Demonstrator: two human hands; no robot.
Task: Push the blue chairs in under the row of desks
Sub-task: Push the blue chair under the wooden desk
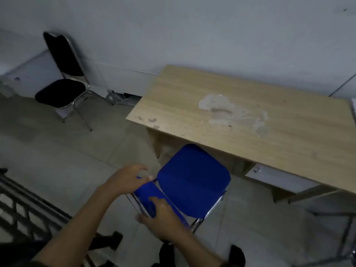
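A blue padded chair [192, 180] with a chrome frame stands in front of a light wooden desk [240, 116]. The front of its seat reaches just under the desk's near edge. Its blue backrest [146, 195] points toward me. My left hand [125, 180] grips the backrest's far top corner, fingers curled over it. My right hand [161, 218] holds the backrest's near end, thumb on the outer side. The chair's legs are mostly hidden under the seat.
A black padded chair [61, 89] with a chrome frame stands against the grey wall at the left. A white drawer unit [277, 180] sits under the desk on the right. A dark metal frame [23, 209] fills the lower left. Another chair's metal legs [346, 237] show at the lower right.
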